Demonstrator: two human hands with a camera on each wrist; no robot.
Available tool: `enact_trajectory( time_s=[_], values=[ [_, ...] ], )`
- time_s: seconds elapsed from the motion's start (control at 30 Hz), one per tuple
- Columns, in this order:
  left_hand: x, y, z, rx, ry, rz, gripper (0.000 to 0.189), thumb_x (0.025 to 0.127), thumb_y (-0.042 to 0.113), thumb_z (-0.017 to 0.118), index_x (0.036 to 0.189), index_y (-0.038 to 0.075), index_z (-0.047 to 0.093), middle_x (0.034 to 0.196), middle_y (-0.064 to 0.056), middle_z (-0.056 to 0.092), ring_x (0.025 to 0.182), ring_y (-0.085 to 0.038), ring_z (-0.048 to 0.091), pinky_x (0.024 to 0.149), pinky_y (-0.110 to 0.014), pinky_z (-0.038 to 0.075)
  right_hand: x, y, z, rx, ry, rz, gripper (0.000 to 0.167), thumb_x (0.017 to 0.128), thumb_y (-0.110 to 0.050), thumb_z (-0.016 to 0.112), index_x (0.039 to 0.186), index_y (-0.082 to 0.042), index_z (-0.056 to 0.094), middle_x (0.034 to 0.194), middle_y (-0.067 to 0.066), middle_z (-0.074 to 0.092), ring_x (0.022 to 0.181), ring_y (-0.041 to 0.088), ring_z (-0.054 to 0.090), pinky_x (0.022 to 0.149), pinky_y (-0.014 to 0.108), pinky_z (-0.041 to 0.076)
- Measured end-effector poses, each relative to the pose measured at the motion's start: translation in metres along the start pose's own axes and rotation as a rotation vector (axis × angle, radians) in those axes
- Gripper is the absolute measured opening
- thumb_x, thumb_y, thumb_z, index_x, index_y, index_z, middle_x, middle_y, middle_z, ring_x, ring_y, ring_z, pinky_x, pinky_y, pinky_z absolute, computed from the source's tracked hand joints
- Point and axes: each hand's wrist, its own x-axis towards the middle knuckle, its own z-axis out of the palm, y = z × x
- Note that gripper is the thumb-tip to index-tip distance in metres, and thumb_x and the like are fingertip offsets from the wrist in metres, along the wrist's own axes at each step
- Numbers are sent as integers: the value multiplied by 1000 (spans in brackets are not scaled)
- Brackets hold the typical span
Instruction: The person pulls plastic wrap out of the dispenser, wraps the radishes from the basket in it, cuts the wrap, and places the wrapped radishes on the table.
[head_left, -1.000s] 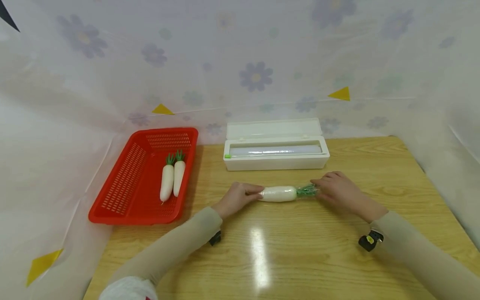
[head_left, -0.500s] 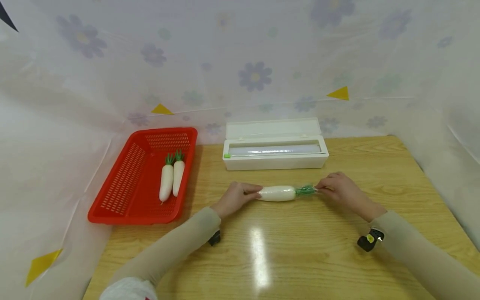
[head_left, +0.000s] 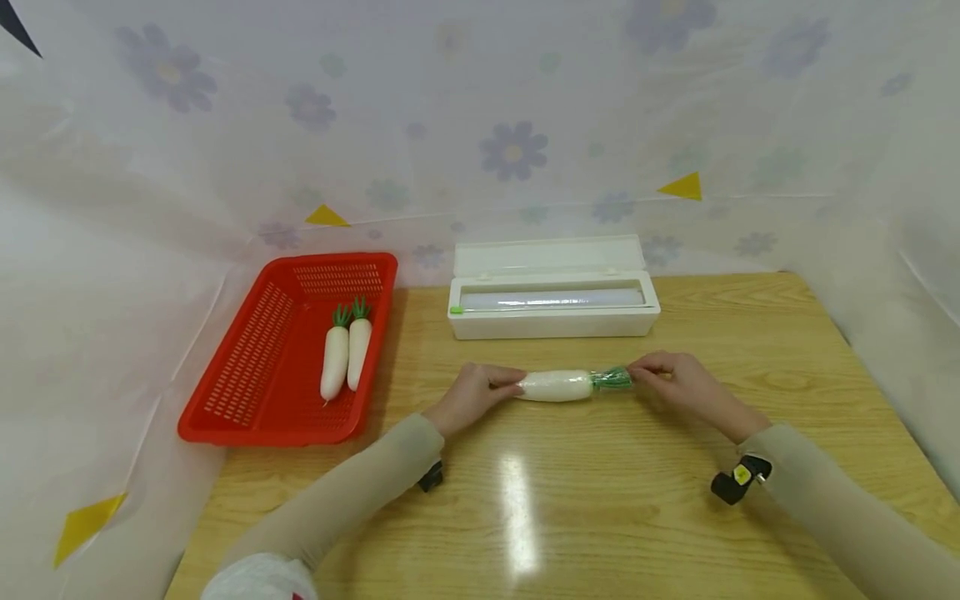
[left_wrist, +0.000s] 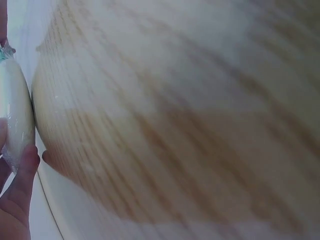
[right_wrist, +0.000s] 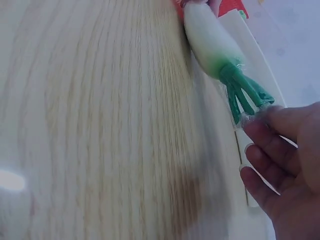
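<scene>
A white radish (head_left: 557, 386) with green leaves, wrapped in clear plastic film, lies crosswise on the wooden table. My left hand (head_left: 474, 397) holds its root end between thumb and fingers; the left wrist view shows the fingertips on the film-covered radish (left_wrist: 19, 107). At the leafy end, my right hand (head_left: 686, 390) pinches the film just past the green leaves (right_wrist: 245, 90), thumb against forefinger, with the other fingers loosely bent in the right wrist view. The very tip of the root is hidden behind the left fingers.
A red plastic basket (head_left: 277, 435) with two unwrapped radishes (head_left: 335, 363) stands at the left. Behind the wrapped radish is a white cling film box (head_left: 555, 325), lid raised, a roll inside and a green slider on its front edge. Flowered sheeting (head_left: 442, 183) encloses the table.
My right fingers have drawn back from over the leaves to the film at their tips, pinching it and bringing it together. The left hand and the radish have stayed nearly still.
</scene>
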Motion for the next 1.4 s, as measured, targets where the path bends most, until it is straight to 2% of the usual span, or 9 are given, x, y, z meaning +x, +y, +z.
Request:
enact_trajectory(
  time_s=[0.23,0.33,0.5,0.63,0.7,1.0,1.17,1.33,1.4],
  values=[
    [-1,2,1,-8,9,13,33,100,21,71,131,9,72,132,-7,69,126,-19,65,103,-29,52,2,0,3,150,-16,176,19,103,-17,68,112,0,71,97,10,75,80,9,62,66,26,49],
    [-2,2,1,-6,9,21,33,100,21,71,131,9,72,132,-8,69,125,-19,65,102,-29,52,2,2,5,144,-11,165,18,102,-16,68,109,-1,75,99,10,75,81,4,60,69,24,50],
    [-1,0,1,-5,5,16,34,100,20,72,131,9,72,133,-7,69,126,-19,65,102,-29,52,-5,7,7,60,-31,-45,18,97,-3,70,114,2,72,109,12,74,96,5,63,84,30,57],
    [-1,0,0,-3,6,8,34,100,21,72,131,9,72,133,-7,69,126,-19,65,103,-31,52,-9,11,8,-6,-15,-190,24,92,3,74,115,-1,71,108,8,72,98,11,65,84,36,58],
    [-1,0,-1,-4,5,7,33,100,21,72,131,9,72,133,-7,69,127,-19,65,104,-31,52,-9,11,8,-18,-4,-159,22,93,2,73,114,-4,73,109,8,74,100,14,67,84,38,58],
    [-3,2,2,10,-10,34,32,101,20,70,131,9,72,135,-8,68,129,-21,63,106,-32,50,-1,-2,9,91,-1,164,10,101,-16,70,107,-8,70,97,3,73,91,17,64,78,30,52],
    [-1,2,2,-42,-21,-8,29,101,20,70,127,8,74,133,-7,70,127,-21,65,105,-30,51,-3,-2,8,137,8,177,14,104,-16,65,109,-4,72,98,6,74,88,11,63,75,25,51],
    [4,2,-1,-207,-22,-123,27,96,14,77,122,5,76,121,-10,75,106,-20,72,86,-26,58,-5,-2,7,169,-3,168,22,106,-24,62,112,-5,72,100,5,75,92,7,67,78,24,53],
    [5,1,-2,-215,-29,-144,33,94,13,78,125,4,74,119,-10,75,103,-18,71,84,-26,58,-4,-3,7,160,-16,156,24,104,-27,67,115,-5,70,100,4,76,93,9,68,79,26,53]
  ],
)
